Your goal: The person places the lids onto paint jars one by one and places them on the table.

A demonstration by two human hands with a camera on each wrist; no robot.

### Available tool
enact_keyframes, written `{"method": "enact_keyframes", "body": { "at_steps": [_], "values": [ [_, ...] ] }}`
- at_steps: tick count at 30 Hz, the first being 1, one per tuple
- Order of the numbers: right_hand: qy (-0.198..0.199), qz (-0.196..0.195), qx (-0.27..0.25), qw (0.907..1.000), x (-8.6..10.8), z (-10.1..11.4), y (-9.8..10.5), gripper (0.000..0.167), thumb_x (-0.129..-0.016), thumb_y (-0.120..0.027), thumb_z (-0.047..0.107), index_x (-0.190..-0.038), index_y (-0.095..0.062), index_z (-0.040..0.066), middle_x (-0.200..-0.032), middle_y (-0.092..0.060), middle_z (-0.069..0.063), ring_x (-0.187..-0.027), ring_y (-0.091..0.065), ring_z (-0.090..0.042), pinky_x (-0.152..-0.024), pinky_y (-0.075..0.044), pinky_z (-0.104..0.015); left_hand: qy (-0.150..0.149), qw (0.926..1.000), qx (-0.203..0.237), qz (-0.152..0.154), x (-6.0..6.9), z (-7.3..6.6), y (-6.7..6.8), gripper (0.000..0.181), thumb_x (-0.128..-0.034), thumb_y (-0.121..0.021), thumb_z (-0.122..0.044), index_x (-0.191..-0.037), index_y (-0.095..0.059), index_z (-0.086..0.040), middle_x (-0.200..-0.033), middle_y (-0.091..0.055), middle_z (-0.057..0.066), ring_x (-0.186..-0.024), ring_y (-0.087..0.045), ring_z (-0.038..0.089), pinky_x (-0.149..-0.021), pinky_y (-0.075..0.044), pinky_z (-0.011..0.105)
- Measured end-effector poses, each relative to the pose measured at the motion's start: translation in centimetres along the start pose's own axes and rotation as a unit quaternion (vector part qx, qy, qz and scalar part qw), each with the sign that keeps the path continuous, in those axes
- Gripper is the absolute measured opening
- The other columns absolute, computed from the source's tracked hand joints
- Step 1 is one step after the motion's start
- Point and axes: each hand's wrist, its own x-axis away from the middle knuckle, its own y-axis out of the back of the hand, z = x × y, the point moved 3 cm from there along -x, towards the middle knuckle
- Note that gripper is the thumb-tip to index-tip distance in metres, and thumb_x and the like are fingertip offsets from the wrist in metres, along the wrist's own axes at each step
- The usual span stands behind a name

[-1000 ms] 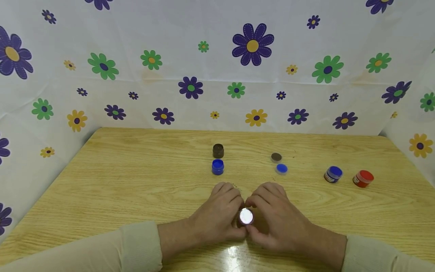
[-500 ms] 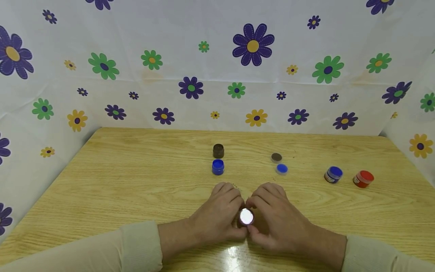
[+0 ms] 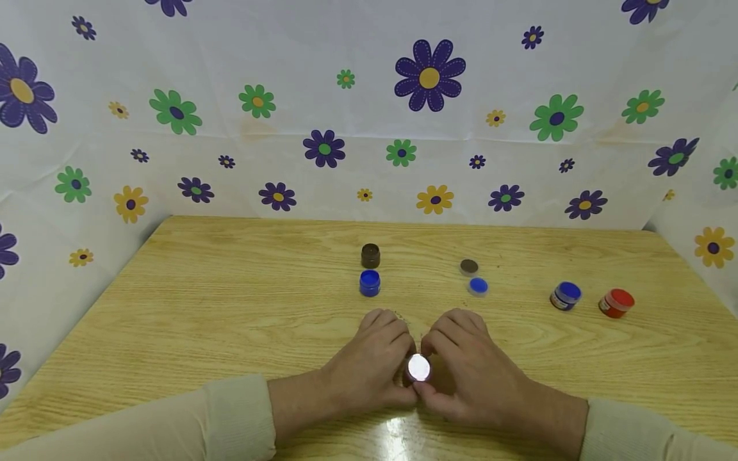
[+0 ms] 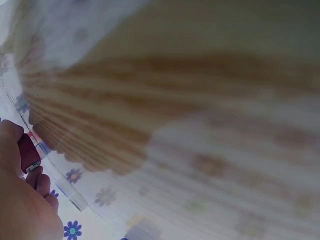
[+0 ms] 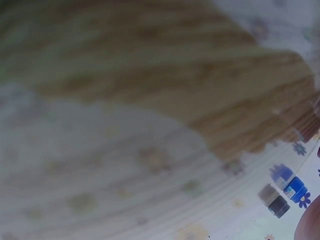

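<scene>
In the head view, a small paint jar (image 3: 418, 368) stands near the front of the table, its top bright white with glare. The left wrist view shows its side as dark red (image 4: 29, 152). My left hand (image 3: 371, 362) holds the jar from the left, thumb in front and fingers behind. From the right, my right hand (image 3: 469, 371) pinches the jar's rim, its thumb at the front edge and its index finger behind. Only a sliver of the right hand (image 5: 309, 222) shows in the right wrist view.
Beyond the hands stand an open dark brown paint jar (image 3: 371, 256) and an open blue one (image 3: 369, 283). A brown lid (image 3: 469, 266) and a blue lid (image 3: 478, 286) lie right of them. Farther right are a lidded blue jar (image 3: 565, 296) and a lidded red jar (image 3: 616, 303).
The right index finger has slid slightly right along the jar's rim, and the right thumb has shifted slightly left. The left hand and the other jars and lids stay in place.
</scene>
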Motion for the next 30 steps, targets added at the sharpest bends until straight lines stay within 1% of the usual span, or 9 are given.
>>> {"method": "enact_keyframes", "body": {
  "at_steps": [4, 7, 11, 15, 18, 22, 24, 30],
  "values": [
    [0.002, -0.011, 0.007, 0.9999, -0.04, -0.01, -0.03, 0.030, -0.076, -0.075, 0.041, -0.090, -0.058, 0.020, -0.091, -0.052, 0.011, -0.095, -0.046, -0.011, -0.090, -0.038, -0.039, -0.003, 0.9999, -0.009, 0.007, 0.00, -0.02, -0.01, 0.039, -0.0659, -0.080, -0.045, -0.086, -0.062, -0.017, -0.088, -0.057, -0.007, -0.089, -0.047, 0.013, -0.092, -0.038, 0.030],
    [0.000, -0.013, 0.007, 0.9999, -0.03, -0.07, -0.04, 0.030, -0.079, -0.073, 0.044, -0.089, -0.058, 0.021, -0.091, -0.053, 0.011, -0.094, -0.046, -0.010, -0.090, -0.038, -0.039, -0.004, 0.9999, -0.008, 0.009, -0.02, -0.01, -0.01, 0.040, -0.0656, -0.080, -0.045, -0.087, -0.063, -0.016, -0.089, -0.058, -0.007, -0.089, -0.047, 0.013, -0.093, -0.039, 0.030],
    [-0.011, 0.002, -0.002, 0.9999, 0.04, -0.13, 0.00, 0.033, -0.082, -0.071, 0.048, -0.095, -0.060, 0.020, -0.093, -0.054, 0.011, -0.096, -0.046, -0.009, -0.092, -0.038, -0.040, -0.002, 1.0000, -0.003, 0.008, -0.03, 0.02, -0.03, 0.040, -0.0669, -0.080, -0.047, -0.087, -0.063, -0.016, -0.089, -0.058, -0.007, -0.089, -0.047, 0.012, -0.093, -0.039, 0.030],
    [-0.003, 0.007, -0.011, 0.9999, 0.03, -0.02, 0.07, 0.037, -0.076, -0.073, 0.039, -0.104, -0.062, 0.017, -0.097, -0.055, 0.010, -0.098, -0.046, -0.010, -0.091, -0.038, -0.040, -0.003, 1.0000, -0.001, 0.000, -0.03, 0.04, -0.03, 0.041, -0.0689, -0.079, -0.048, -0.086, -0.062, -0.015, -0.087, -0.057, -0.007, -0.087, -0.047, 0.012, -0.091, -0.039, 0.030],
    [0.009, 0.004, -0.015, 0.9998, 0.01, 0.06, 0.09, 0.037, -0.072, -0.074, 0.033, -0.104, -0.062, 0.017, -0.099, -0.056, 0.010, -0.098, -0.046, -0.011, -0.090, -0.038, -0.039, -0.007, 0.9999, -0.002, -0.012, -0.03, 0.03, -0.01, 0.039, -0.0686, -0.079, -0.046, -0.083, -0.061, -0.015, -0.085, -0.057, -0.007, -0.086, -0.046, 0.012, -0.088, -0.039, 0.029],
    [0.014, 0.000, -0.013, 0.9998, 0.01, 0.09, 0.07, 0.035, -0.072, -0.074, 0.032, -0.101, -0.061, 0.017, -0.098, -0.055, 0.010, -0.098, -0.046, -0.011, -0.090, -0.038, -0.039, -0.011, 0.9997, -0.001, -0.020, -0.01, 0.00, -0.02, 0.038, -0.0672, -0.080, -0.045, -0.082, -0.061, -0.015, -0.084, -0.056, -0.007, -0.085, -0.046, 0.012, -0.088, -0.038, 0.029],
    [0.014, 0.000, -0.010, 0.9999, 0.00, 0.11, 0.05, 0.034, -0.072, -0.074, 0.033, -0.099, -0.061, 0.018, -0.097, -0.055, 0.010, -0.097, -0.046, -0.011, -0.090, -0.038, -0.039, -0.010, 0.9998, 0.000, -0.018, 0.01, -0.01, -0.03, 0.038, -0.0672, -0.080, -0.045, -0.082, -0.061, -0.015, -0.085, -0.056, -0.007, -0.086, -0.047, 0.012, -0.089, -0.039, 0.029],
    [0.002, 0.005, -0.002, 1.0000, -0.02, 0.10, 0.00, 0.032, -0.073, -0.075, 0.035, -0.096, -0.060, 0.019, -0.095, -0.054, 0.011, -0.096, -0.045, -0.010, -0.089, -0.038, -0.038, -0.001, 1.0000, 0.009, 0.005, 0.00, 0.02, -0.02, 0.035, -0.0700, -0.078, -0.044, -0.086, -0.063, -0.017, -0.088, -0.057, -0.008, -0.089, -0.048, 0.012, -0.092, -0.039, 0.030]
  ]
}}
